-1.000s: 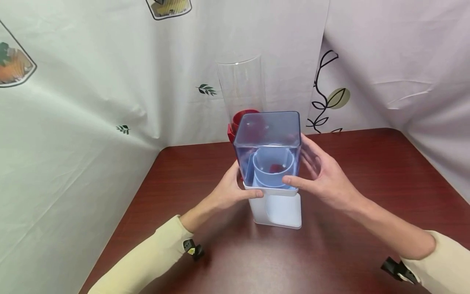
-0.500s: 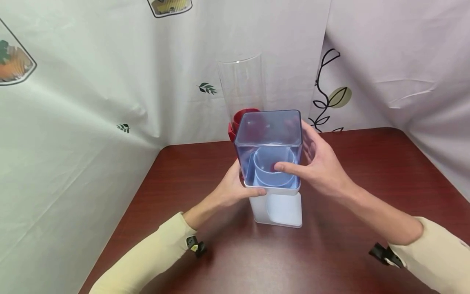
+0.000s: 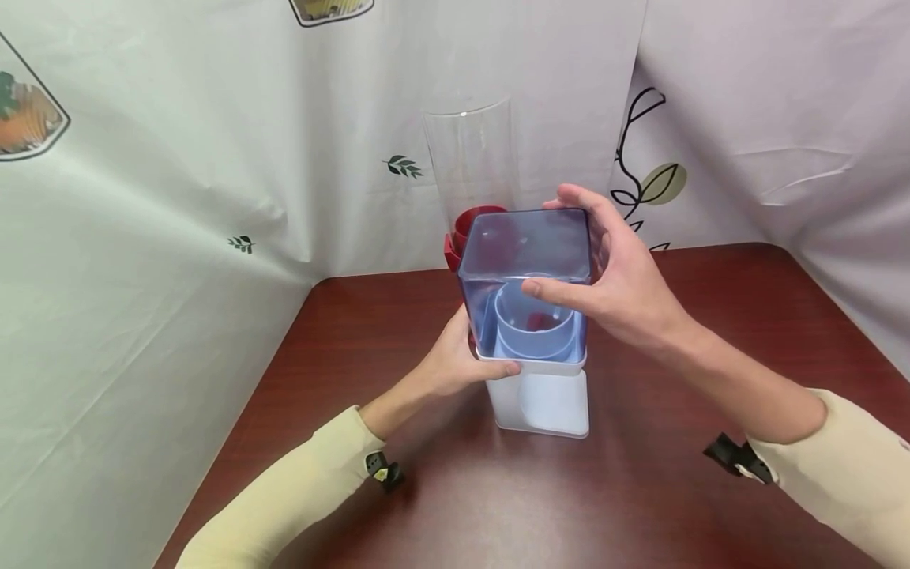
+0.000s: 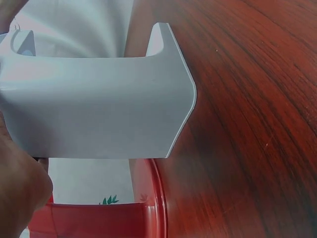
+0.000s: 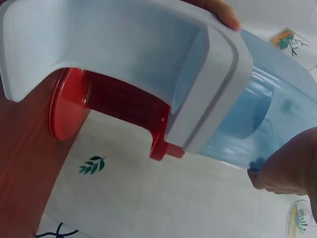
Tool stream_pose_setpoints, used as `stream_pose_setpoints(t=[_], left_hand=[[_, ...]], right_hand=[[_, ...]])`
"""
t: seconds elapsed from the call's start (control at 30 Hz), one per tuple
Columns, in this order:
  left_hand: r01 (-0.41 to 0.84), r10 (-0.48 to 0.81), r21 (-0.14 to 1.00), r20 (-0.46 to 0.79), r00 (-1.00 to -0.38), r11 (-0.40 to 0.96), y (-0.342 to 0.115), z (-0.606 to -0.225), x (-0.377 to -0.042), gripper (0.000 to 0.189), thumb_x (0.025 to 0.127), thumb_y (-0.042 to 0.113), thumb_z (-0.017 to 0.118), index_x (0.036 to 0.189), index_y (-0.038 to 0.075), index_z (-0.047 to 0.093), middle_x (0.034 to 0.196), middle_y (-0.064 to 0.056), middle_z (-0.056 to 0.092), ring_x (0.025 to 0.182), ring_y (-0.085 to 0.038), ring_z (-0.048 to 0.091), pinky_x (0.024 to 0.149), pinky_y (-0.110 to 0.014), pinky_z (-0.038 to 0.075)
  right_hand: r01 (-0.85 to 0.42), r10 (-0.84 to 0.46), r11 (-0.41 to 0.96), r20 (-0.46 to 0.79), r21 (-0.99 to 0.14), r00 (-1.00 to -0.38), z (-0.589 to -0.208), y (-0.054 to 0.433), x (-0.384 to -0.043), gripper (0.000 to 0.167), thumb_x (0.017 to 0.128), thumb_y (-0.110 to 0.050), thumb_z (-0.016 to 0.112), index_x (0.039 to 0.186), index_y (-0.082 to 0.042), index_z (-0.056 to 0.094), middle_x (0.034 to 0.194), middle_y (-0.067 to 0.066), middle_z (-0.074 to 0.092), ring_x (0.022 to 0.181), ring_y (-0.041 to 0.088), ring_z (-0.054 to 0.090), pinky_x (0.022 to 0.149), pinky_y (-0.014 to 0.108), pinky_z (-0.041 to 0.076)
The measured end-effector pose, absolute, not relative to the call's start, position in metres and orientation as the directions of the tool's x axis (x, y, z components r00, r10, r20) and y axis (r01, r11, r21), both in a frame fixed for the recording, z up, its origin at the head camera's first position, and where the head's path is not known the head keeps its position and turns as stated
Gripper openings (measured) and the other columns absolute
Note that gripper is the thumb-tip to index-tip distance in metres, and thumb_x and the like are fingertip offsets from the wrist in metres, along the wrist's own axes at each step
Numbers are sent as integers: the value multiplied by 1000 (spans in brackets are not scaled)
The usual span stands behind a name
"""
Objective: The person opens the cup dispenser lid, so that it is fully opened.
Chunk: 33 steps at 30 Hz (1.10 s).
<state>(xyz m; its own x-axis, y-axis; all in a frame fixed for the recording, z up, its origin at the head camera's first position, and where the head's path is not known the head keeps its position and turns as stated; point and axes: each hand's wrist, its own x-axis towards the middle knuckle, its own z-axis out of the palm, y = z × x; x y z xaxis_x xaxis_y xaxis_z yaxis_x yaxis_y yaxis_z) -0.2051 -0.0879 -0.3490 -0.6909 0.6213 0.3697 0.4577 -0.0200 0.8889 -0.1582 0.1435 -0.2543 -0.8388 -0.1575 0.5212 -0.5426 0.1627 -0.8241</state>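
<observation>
A white stand (image 3: 553, 405) with an open front niche and a flat foot stands on the table, topped by a see-through blue square cover (image 3: 526, 241). Through the cover shows a round collar (image 3: 535, 344) with a spot of red in it. My left hand (image 3: 448, 359) grips the white rim under the cover from the left, thumb along the front. My right hand (image 3: 633, 292) holds the cover from the right, thumb on its front face and fingers behind its top edge. In the right wrist view the cover (image 5: 237, 134) sits against the white rim (image 5: 213, 94).
Right behind the white stand is a red stand (image 3: 451, 254) bearing a tall clear cylinder (image 3: 472, 158). Its round red base (image 5: 69, 104) shows in the right wrist view. A printed white cloth (image 3: 355, 213) hangs along the back and sides of the dark red wooden table (image 3: 355, 324).
My right hand has slid up the cover; its thumb is higher on the front face and its fingers now show above the top edge. The left hand keeps its grip on the rim.
</observation>
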Motion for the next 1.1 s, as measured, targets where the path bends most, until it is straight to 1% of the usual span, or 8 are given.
stream_pose_setpoints(t=[0.17, 0.3, 0.4, 0.53, 0.77, 0.87, 1.1], left_hand=[[492, 624, 870, 393, -675, -17, -88, -365, -219, 92, 74, 17, 86, 148, 24, 33, 136, -4, 52, 121, -26, 53, 95, -43, 52], [526, 624, 850, 413, -663, -3, -88, -367, -223, 89, 74, 28, 87, 146, 26, 35, 134, -1, 54, 119, -24, 56, 96, -42, 51], [542, 626, 841, 423, -655, -2, -89, -368, -225, 89, 73, 33, 87, 146, 27, 36, 133, -1, 55, 118, -23, 57, 96, -42, 51], [539, 635, 842, 421, -647, -9, -88, -367, -225, 89, 74, 34, 87, 146, 28, 35, 134, -1, 54, 119, -23, 56, 96, -41, 51], [546, 631, 836, 398, -666, 48, -89, -366, -223, 89, 74, 34, 87, 146, 30, 34, 134, 3, 54, 118, -20, 56, 94, -39, 52], [545, 632, 837, 395, -667, 53, -90, -366, -223, 89, 74, 33, 87, 146, 30, 35, 134, 3, 54, 118, -20, 56, 94, -39, 53], [563, 636, 825, 407, -656, 52, -90, -364, -225, 88, 74, 35, 87, 146, 30, 35, 134, 3, 54, 119, -20, 56, 94, -39, 52]], right_hand=[[-503, -172, 223, 474, -835, -864, -251, 146, -158, 78, 79, -14, 86, 145, -18, 44, 132, -2, 54, 107, 21, 59, 82, 30, 56], [-493, -168, 255, 464, -832, -870, -248, 148, -158, 75, 79, -18, 86, 143, -18, 47, 128, -2, 57, 103, 20, 61, 80, 30, 56], [-488, -167, 268, 459, -831, -873, -247, 148, -159, 74, 79, -20, 86, 142, -18, 48, 127, -2, 57, 103, 19, 61, 80, 29, 56], [-487, -170, 282, 456, -827, -873, -245, 149, -159, 74, 79, -21, 87, 142, -18, 49, 126, -2, 58, 102, 19, 61, 79, 30, 56], [-488, -164, 272, 460, -830, -873, -246, 150, -157, 73, 78, -19, 87, 141, -19, 51, 126, -2, 58, 102, 19, 62, 79, 30, 57], [-486, -161, 269, 458, -832, -874, -246, 149, -156, 73, 78, -19, 88, 141, -18, 51, 126, -2, 58, 101, 19, 62, 79, 29, 57], [-474, -155, 264, 448, -840, -880, -242, 149, -157, 72, 77, -21, 88, 140, -19, 53, 123, -1, 60, 101, 20, 62, 80, 29, 56]])
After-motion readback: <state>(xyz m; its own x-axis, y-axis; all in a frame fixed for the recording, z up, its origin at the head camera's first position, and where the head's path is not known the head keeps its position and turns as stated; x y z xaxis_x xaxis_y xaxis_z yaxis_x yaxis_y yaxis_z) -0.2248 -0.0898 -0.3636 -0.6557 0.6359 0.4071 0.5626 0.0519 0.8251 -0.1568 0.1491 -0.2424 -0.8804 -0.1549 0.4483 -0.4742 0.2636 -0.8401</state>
